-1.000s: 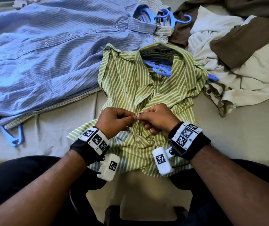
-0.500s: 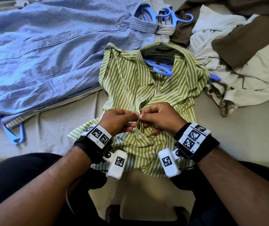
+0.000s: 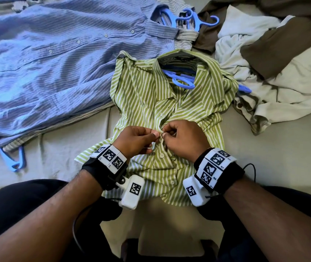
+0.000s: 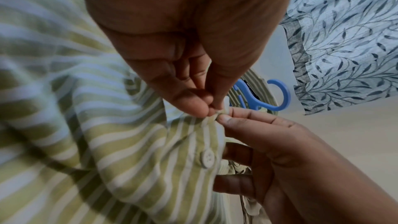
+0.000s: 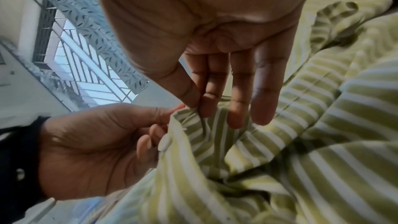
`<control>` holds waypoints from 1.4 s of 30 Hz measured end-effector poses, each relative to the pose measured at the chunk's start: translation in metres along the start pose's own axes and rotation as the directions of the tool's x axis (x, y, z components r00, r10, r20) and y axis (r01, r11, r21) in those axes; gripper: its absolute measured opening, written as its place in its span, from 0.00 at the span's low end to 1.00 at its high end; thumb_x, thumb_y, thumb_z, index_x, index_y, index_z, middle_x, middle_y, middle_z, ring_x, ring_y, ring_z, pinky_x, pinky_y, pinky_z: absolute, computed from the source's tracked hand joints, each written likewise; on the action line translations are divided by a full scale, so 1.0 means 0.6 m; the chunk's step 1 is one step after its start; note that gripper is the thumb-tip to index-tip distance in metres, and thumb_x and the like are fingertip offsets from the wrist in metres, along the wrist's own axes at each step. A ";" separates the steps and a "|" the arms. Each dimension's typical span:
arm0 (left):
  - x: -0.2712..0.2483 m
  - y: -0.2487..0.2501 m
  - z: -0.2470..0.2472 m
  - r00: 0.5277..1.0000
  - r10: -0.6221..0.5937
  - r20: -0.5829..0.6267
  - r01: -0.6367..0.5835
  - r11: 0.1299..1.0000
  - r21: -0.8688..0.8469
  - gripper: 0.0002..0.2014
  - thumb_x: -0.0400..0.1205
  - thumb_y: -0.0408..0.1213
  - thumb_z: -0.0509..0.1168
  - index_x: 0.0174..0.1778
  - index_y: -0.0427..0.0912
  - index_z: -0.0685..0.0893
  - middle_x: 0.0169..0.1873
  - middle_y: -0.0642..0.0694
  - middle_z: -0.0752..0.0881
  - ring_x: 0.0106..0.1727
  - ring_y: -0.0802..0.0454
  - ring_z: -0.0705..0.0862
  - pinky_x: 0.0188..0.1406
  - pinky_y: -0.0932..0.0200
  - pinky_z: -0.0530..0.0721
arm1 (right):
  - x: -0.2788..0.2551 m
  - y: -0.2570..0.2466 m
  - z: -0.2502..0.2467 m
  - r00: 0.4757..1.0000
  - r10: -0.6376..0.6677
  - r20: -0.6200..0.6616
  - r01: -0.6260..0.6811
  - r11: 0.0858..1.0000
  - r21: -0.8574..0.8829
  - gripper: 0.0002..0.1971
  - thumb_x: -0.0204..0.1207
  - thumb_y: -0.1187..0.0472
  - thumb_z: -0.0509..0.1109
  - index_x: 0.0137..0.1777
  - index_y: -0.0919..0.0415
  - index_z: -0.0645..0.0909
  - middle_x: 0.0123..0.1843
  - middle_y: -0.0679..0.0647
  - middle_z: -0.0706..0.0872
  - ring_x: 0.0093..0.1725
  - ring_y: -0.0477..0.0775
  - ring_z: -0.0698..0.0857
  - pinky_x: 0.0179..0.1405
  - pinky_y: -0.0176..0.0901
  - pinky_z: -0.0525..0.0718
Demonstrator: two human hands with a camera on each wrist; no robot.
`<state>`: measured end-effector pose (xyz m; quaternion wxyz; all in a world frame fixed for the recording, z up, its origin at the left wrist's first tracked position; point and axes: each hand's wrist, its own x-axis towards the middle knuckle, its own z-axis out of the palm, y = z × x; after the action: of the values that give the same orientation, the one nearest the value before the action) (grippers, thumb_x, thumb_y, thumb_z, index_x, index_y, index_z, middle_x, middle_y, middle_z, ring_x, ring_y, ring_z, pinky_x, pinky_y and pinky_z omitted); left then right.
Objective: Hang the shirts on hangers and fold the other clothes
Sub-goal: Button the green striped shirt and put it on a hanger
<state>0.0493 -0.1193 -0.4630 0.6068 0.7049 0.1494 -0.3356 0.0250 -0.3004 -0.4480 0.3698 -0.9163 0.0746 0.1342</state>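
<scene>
In the head view, compared with a second ago, my left hand [image 3: 134, 140] and right hand [image 3: 182, 139] have crept a little farther up the front of the green striped shirt [image 3: 141, 91], away from my body, and both pinch the placket edges together where their fingertips meet. A fastened button [image 3: 161, 155] shows just below my knuckles, so I judge that I'm working up the front one button at a time, with the blue hanger [image 3: 181, 81] already inside the collar beyond my hands. That leaves this shirt close to hung, while the blue striped shirt [image 3: 56, 63] to the left of my left hand looks done and the heap of brown and white clothes [image 3: 273, 63] to the right of my right hand is not yet folded. From the left wrist, thumb and forefinger of the left hand [image 4: 193, 101] nip a small fold of cloth — the right fingertips [image 4: 224, 118] press against it from below, and a closed button [image 4: 207, 157] sits under them. From the right wrist, the right hand [image 5: 204, 106] pinches the cloth's edge, its other fingers lying long on the stripes. Whether the button in hand has passed through its hole I cannot tell — the fingertips cover it in every view.
</scene>
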 end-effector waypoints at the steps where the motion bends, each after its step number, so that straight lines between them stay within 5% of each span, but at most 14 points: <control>1: 0.000 0.001 0.001 1.000 0.029 0.002 -0.029 0.999 0.027 0.10 0.84 0.35 0.74 0.54 0.30 0.91 0.43 0.39 0.91 0.33 0.56 0.81 0.31 0.61 0.87 | 0.002 0.000 -0.001 0.999 0.042 0.013 -0.043 0.998 0.040 0.02 0.77 0.52 0.77 0.45 0.45 0.91 0.41 0.40 0.92 0.44 0.44 0.90 0.49 0.49 0.91; 7: 0.001 0.001 -0.001 0.976 0.213 0.044 -0.217 0.942 0.255 0.05 0.85 0.38 0.73 0.50 0.40 0.91 0.44 0.36 0.92 0.34 0.52 0.83 0.32 0.57 0.85 | 0.006 -0.005 -0.007 0.931 0.269 0.247 -0.349 0.857 0.380 0.03 0.77 0.59 0.75 0.48 0.55 0.89 0.42 0.53 0.93 0.42 0.52 0.94 0.31 0.56 0.94; 10: 0.002 -0.002 0.001 0.981 0.193 0.003 -0.186 0.941 0.281 0.08 0.81 0.45 0.76 0.47 0.44 0.90 0.38 0.45 0.91 0.35 0.45 0.85 0.34 0.53 0.84 | 0.009 0.006 -0.004 0.966 0.099 0.240 -0.161 0.953 0.256 0.02 0.76 0.59 0.78 0.43 0.55 0.89 0.34 0.48 0.91 0.35 0.51 0.92 0.35 0.54 0.91; 13: 0.003 0.000 0.007 0.986 0.157 -0.059 -0.132 0.946 0.296 0.26 0.73 0.59 0.73 0.59 0.45 0.85 0.40 0.47 0.92 0.38 0.45 0.91 0.38 0.47 0.90 | 0.001 0.004 -0.004 0.932 -0.039 0.361 -0.006 0.992 0.122 0.06 0.76 0.58 0.82 0.39 0.50 0.89 0.33 0.42 0.90 0.34 0.42 0.88 0.36 0.40 0.82; 16: 0.008 -0.005 0.007 0.985 0.163 -0.057 -0.136 0.934 0.330 0.20 0.81 0.49 0.76 0.63 0.42 0.83 0.36 0.45 0.91 0.32 0.48 0.87 0.38 0.49 0.87 | -0.006 0.000 -0.004 0.884 -0.043 0.466 -0.041 0.985 0.169 0.02 0.78 0.61 0.80 0.43 0.56 0.92 0.35 0.53 0.93 0.33 0.52 0.92 0.30 0.45 0.87; 18: 0.012 -0.009 0.004 0.983 0.173 -0.052 -0.146 0.931 0.335 0.08 0.83 0.40 0.74 0.54 0.44 0.85 0.35 0.37 0.90 0.33 0.49 0.83 0.39 0.49 0.84 | -0.002 0.007 -0.008 0.896 0.019 0.443 -0.065 0.994 0.088 0.05 0.78 0.56 0.77 0.42 0.53 0.93 0.34 0.53 0.93 0.33 0.59 0.93 0.35 0.57 0.93; 20: 0.011 -0.008 0.004 0.986 0.166 -0.034 -0.146 0.933 0.327 0.05 0.84 0.38 0.73 0.49 0.41 0.87 0.38 0.31 0.89 0.34 0.48 0.83 0.40 0.49 0.83 | 0.003 0.018 -0.016 0.938 0.083 0.336 -0.055 0.994 -0.094 0.06 0.76 0.50 0.76 0.42 0.48 0.93 0.34 0.49 0.93 0.34 0.54 0.92 0.43 0.55 0.94; 23: 0.014 -0.004 0.008 0.994 0.108 -0.022 -0.098 0.957 0.274 0.09 0.87 0.35 0.69 0.53 0.30 0.87 0.44 0.26 0.88 0.39 0.44 0.85 0.40 0.50 0.88 | 0.002 0.031 -0.018 0.989 0.075 0.130 -0.036 0.960 -0.278 0.18 0.73 0.42 0.77 0.63 0.40 0.89 0.53 0.45 0.94 0.54 0.54 0.91 0.56 0.50 0.90; 25: 0.015 0.000 0.012 0.997 0.077 -0.010 -0.073 0.968 0.241 0.13 0.85 0.35 0.70 0.56 0.26 0.86 0.47 0.25 0.88 0.41 0.42 0.87 0.44 0.45 0.91 | 0.000 0.030 -0.013 0.997 0.054 0.053 -0.042 0.976 -0.214 0.22 0.73 0.39 0.77 0.68 0.37 0.86 0.54 0.44 0.93 0.55 0.53 0.91 0.55 0.49 0.89; 29: 0.008 0.009 0.017 0.998 0.058 0.018 -0.060 0.976 0.209 0.12 0.82 0.33 0.70 0.53 0.24 0.85 0.41 0.31 0.88 0.40 0.42 0.86 0.47 0.42 0.88 | 0.003 0.027 0.001 0.993 0.113 0.019 -0.115 0.980 0.160 0.14 0.74 0.44 0.79 0.59 0.42 0.89 0.43 0.43 0.93 0.40 0.48 0.92 0.44 0.49 0.92; 32: 0.006 0.011 0.012 0.998 0.052 0.031 -0.057 0.975 0.214 0.18 0.76 0.39 0.70 0.50 0.23 0.83 0.38 0.33 0.85 0.39 0.42 0.84 0.45 0.40 0.86 | -0.001 0.013 0.003 0.948 0.262 0.182 -0.318 0.725 0.610 0.09 0.80 0.60 0.80 0.57 0.52 0.88 0.44 0.51 0.93 0.33 0.55 0.91 0.32 0.55 0.92; 36: 0.011 0.007 0.007 0.998 0.048 0.047 -0.058 0.973 0.225 0.12 0.81 0.37 0.70 0.48 0.27 0.86 0.37 0.37 0.88 0.39 0.43 0.86 0.48 0.39 0.89 | 0.001 0.002 -0.002 0.864 0.304 0.401 -0.486 0.296 0.823 0.08 0.80 0.65 0.80 0.56 0.58 0.88 0.43 0.56 0.92 0.33 0.50 0.88 0.27 0.42 0.87; 39: 0.012 0.004 0.004 0.996 0.040 0.082 -0.062 0.957 0.284 0.09 0.80 0.38 0.69 0.45 0.35 0.88 0.38 0.36 0.91 0.39 0.45 0.88 0.49 0.40 0.90 | 0.005 0.004 -0.002 0.850 0.267 0.455 -0.511 0.208 0.834 0.10 0.76 0.62 0.83 0.55 0.57 0.89 0.42 0.54 0.92 0.34 0.47 0.88 0.25 0.39 0.86; 42: 0.011 0.004 0.004 0.995 0.040 0.094 -0.071 0.931 0.358 0.11 0.84 0.32 0.68 0.35 0.42 0.83 0.26 0.49 0.86 0.30 0.53 0.83 0.38 0.53 0.84 | 0.005 0.004 0.001 0.845 0.256 0.470 -0.525 0.229 0.820 0.12 0.75 0.60 0.84 0.55 0.55 0.87 0.42 0.54 0.91 0.36 0.49 0.89 0.26 0.40 0.86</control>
<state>0.0550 -0.1234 -0.4653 0.4822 0.7933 0.0393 -0.3695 0.0273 -0.3021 -0.4509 0.7815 -0.4656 0.3210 0.2635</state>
